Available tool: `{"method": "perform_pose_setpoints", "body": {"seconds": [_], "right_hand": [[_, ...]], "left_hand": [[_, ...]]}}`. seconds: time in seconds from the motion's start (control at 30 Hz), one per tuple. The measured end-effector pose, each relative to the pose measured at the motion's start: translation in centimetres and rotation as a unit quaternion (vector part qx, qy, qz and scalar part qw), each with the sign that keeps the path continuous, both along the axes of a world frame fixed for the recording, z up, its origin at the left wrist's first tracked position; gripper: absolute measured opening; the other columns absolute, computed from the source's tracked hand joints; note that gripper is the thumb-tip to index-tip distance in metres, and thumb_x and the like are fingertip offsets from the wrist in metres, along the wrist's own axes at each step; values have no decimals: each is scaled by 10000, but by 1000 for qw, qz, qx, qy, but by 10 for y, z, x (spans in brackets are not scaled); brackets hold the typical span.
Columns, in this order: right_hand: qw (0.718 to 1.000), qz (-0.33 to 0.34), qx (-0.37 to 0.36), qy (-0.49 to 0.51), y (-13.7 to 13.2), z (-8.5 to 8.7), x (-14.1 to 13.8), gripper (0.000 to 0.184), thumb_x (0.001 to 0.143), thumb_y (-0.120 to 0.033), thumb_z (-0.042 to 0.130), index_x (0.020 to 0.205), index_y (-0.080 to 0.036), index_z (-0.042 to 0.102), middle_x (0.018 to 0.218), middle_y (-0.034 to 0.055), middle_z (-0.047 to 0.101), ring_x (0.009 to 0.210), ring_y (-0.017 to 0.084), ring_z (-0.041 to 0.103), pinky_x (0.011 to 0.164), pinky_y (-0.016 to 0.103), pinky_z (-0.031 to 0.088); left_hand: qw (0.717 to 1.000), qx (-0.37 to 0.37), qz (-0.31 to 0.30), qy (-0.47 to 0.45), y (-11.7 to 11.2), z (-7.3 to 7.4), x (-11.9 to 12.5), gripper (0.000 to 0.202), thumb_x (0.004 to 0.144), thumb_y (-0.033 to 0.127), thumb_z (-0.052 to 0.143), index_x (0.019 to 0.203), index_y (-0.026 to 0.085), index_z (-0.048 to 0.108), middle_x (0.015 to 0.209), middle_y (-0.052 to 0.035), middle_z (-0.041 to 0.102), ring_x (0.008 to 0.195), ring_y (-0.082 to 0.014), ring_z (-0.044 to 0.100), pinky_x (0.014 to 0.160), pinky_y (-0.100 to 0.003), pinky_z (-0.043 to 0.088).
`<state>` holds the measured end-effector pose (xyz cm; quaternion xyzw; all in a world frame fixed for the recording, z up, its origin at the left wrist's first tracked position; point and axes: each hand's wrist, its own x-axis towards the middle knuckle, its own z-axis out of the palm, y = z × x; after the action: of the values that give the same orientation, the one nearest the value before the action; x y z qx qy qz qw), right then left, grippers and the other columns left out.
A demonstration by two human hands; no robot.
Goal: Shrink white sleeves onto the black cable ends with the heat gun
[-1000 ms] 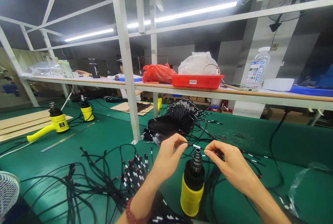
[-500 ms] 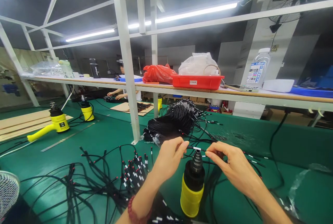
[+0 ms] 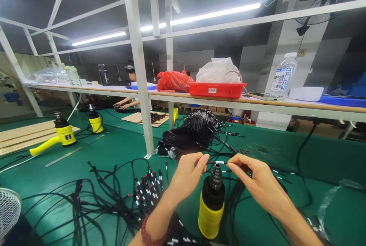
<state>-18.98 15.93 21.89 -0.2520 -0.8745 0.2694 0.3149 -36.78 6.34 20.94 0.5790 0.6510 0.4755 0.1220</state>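
Note:
My left hand [image 3: 187,175] and my right hand [image 3: 257,181] pinch a thin black cable [image 3: 213,162] between thumbs and fingertips. A white sleeve [image 3: 220,162] sits on the cable between my hands, just above the ribbed black nozzle [image 3: 216,177] of an upright yellow heat gun [image 3: 211,215]. The sleeve and nozzle look close, but I cannot tell if they touch. A loose heap of black cables with white-marked ends [image 3: 148,189] lies left of my left wrist. A large black cable bundle [image 3: 188,135] lies beyond my hands.
Two more yellow heat guns [image 3: 64,135] stand on the green bench mat [image 3: 114,150] at left. A white steel upright [image 3: 142,112] rises beyond the mat. A shelf [image 3: 228,100] holds a red tray [image 3: 216,90] and a plastic bottle [image 3: 283,76]. A co-worker [image 3: 131,86] works farther along.
The cable has levelled out and its white sleeve has shifted slightly right above the nozzle. The co-worker's hands have come into view at the far bench.

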Motion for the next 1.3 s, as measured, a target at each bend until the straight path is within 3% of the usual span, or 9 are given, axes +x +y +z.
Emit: {"method": "perform_pose_setpoints", "body": {"seconds": [0.3,0.83,1.3], "right_hand": [[999,-16,-42,14,4,-3,-3,308,904,-465,492,752,-214,586,676,-27,548,641,134,463,597,242,354],[999,-41,-30,3,4,-4,-6,279,879,-440,504,734,-218,590,648,-32,549,626,136,464,582,251,331],[999,-35,-30,-8,5,-3,-5,260,884,-418,505,736,-220,586,647,-38,546,621,131,462,576,249,332]], "left_hand": [[1000,-4,25,-7,4,1,-3,487,913,522,436,592,162,501,530,43,437,531,-96,386,513,-228,267],[1000,-25,14,6,7,3,-7,399,871,449,515,596,161,494,549,57,399,548,-90,340,509,-230,240],[1000,-13,19,3,7,7,-7,326,841,407,577,634,157,553,580,49,470,574,-97,400,536,-229,285]]}}
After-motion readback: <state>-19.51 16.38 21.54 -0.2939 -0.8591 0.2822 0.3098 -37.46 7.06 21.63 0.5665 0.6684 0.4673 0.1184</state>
